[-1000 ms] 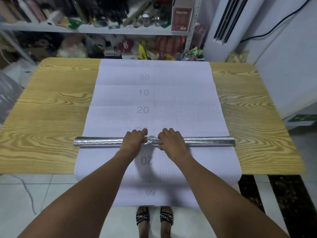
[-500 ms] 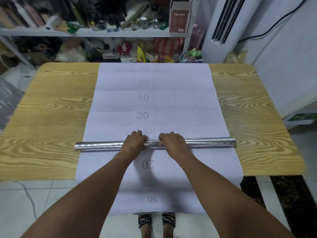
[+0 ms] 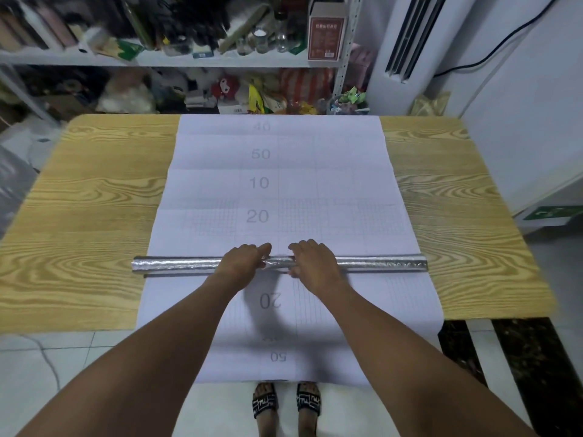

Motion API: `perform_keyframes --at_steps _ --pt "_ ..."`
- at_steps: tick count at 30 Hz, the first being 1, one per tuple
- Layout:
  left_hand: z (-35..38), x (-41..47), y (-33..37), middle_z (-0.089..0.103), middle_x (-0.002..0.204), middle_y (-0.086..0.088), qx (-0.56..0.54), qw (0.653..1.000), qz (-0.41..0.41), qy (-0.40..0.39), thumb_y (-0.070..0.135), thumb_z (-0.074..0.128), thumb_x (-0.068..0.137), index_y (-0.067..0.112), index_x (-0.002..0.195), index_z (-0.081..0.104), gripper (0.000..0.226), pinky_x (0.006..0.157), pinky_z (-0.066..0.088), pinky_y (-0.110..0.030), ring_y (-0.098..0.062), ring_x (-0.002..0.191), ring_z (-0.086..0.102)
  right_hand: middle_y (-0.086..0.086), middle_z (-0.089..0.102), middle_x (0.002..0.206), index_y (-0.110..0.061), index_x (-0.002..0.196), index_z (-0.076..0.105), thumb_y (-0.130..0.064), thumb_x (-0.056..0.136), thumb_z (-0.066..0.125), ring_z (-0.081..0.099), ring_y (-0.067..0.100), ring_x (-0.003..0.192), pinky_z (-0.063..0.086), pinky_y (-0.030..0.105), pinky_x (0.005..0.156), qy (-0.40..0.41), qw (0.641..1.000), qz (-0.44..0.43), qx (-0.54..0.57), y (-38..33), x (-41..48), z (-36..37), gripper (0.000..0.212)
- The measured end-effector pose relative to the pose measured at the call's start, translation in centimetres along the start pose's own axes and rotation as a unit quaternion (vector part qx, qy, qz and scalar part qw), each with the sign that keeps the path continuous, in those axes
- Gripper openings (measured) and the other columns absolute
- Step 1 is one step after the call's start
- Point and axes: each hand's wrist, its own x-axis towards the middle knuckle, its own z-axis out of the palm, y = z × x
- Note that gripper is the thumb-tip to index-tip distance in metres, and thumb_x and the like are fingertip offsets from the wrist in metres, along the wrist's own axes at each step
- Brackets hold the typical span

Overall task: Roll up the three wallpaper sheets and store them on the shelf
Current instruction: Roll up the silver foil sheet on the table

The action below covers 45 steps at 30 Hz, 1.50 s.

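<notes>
A white gridded wallpaper sheet [image 3: 280, 184] printed with numbers lies lengthwise on the wooden table [image 3: 79, 222], and its near end hangs over the front edge. Across it lies a silver wallpaper roll [image 3: 176, 266], reaching past both sides of the sheet. My left hand [image 3: 243, 261] and my right hand [image 3: 314, 263] sit side by side on the middle of the roll. Their fingers curl over its top and their thumbs tuck against it. The storage shelf [image 3: 189, 59] stands behind the table, crammed with items.
A white floor-standing air conditioner [image 3: 410, 42] stands at the back right beside the shelf. A red-brown box [image 3: 326, 33] sits at the shelf's right end. My sandalled feet [image 3: 285, 405] stand on the tiled floor under the hanging sheet end.
The roll has moved a little away from me along the sheet, closing on the printed "20" beyond it. Both hands stayed on its middle.
</notes>
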Motion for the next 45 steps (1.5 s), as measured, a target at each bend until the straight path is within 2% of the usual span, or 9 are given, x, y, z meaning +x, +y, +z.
perform_keyframes --at_steps 5,8,12,19,23,26,32,38,45 --pt "0.6 0.0 -0.7 0.052 0.113 -0.006 0.015 1.0 0.015 0.013 0.015 0.043 0.098 0.018 0.12 0.048 0.023 0.076 0.042 -0.032 -0.023 0.1 0.047 0.006 0.063 0.102 -0.009 0.105 0.059 -0.032 0.094 0.056 0.054 0.024 0.099 0.038 0.031 0.077 0.008 1.0 0.008 0.018 -0.2 0.0 -0.8 0.026" --pt "0.1 0.1 -0.9 0.047 0.122 -0.004 0.062 0.997 0.035 0.017 0.028 0.044 0.099 0.022 0.127 0.048 0.029 0.089 0.036 -0.03 -0.023 0.111 0.043 0.007 0.063 0.102 -0.008 0.101 0.06 -0.027 0.097 0.053 0.055 0.024 0.099 0.039 0.031 0.077 -0.002 1.0 0.001 0.004 0.0 -0.1 -0.7 0.021" --pt "-0.7 -0.1 -0.9 0.048 0.119 -0.003 0.073 0.996 0.049 -0.019 0.039 0.053 0.092 0.022 0.126 0.049 0.038 0.089 0.034 -0.028 -0.022 0.112 0.042 0.007 0.06 0.106 -0.008 0.103 0.059 -0.016 0.098 0.049 0.053 0.025 0.101 0.037 0.031 0.076 -0.016 1.0 -0.004 0.018 0.0 -0.5 -0.7 0.014" --pt "0.2 -0.3 -0.4 0.054 0.118 -0.002 0.068 0.997 0.019 -0.013 0.019 0.058 0.091 0.017 0.123 0.043 0.036 0.089 0.034 -0.03 -0.022 0.111 0.047 0.007 0.044 0.122 -0.006 0.111 0.058 0.0 0.09 0.047 0.045 0.027 0.103 0.028 0.031 0.072 -0.015 1.0 -0.018 0.004 -0.1 -1.2 -0.4 0.024" --pt "-0.1 -0.6 -0.1 0.058 0.112 -0.007 0.053 0.999 0.008 -0.004 0.013 0.051 0.094 0.013 0.122 0.04 0.031 0.085 0.035 -0.031 -0.025 0.105 0.049 0.004 0.046 0.127 -0.012 0.126 0.05 -0.022 0.099 0.046 0.043 0.026 0.11 0.034 0.034 0.087 0.008 0.999 -0.001 -0.033 0.1 -1.3 0.6 0.03" --pt "-0.4 -0.9 0.1 0.059 0.108 -0.009 0.049 0.999 0.004 0.001 0.013 0.046 0.096 0.014 0.124 0.038 0.029 0.075 0.032 -0.029 -0.026 0.097 0.049 0.006 0.046 0.131 -0.012 0.138 0.037 -0.043 0.095 0.05 0.044 0.027 0.116 0.037 0.038 0.093 -0.012 1.0 0.008 -0.002 0.0 -1.3 0.6 0.055" --pt "-0.8 -1.6 0.5 0.059 0.105 -0.011 0.049 0.999 -0.012 -0.008 0.008 0.042 0.096 0.012 0.124 0.035 0.029 0.067 0.033 -0.031 -0.021 0.081 0.039 0.005 0.048 0.117 -0.012 0.116 0.05 -0.024 0.092 0.059 0.053 0.022 0.096 0.039 0.031 0.068 0.0 0.999 0.022 0.024 0.1 -1.3 0.1 0.028" --pt "0.3 -1.5 -0.3 0.05 0.121 -0.007 0.019 1.0 0.015 -0.005 0.021 0.049 0.096 0.014 0.122 0.046 0.027 0.084 0.04 -0.034 -0.026 0.107 0.048 0.003 0.048 0.122 -0.014 0.12 0.057 -0.031 0.098 0.048 0.043 0.023 0.112 0.037 0.033 0.085 -0.007 1.0 0.022 -0.003 0.5 -1.1 -0.1 0.029" --pt "1.4 -1.4 0.3 0.038 0.129 -0.009 0.086 0.996 -0.024 0.024 0.034 0.058 0.09 0.016 0.129 0.041 0.045 0.093 0.034 -0.036 -0.028 0.117 0.038 0.003 0.055 0.112 -0.019 0.12 0.057 -0.025 0.098 0.05 0.05 0.022 0.108 0.037 0.029 0.082 0.0 0.999 0.038 0.023 0.2 -0.8 0.2 0.024"
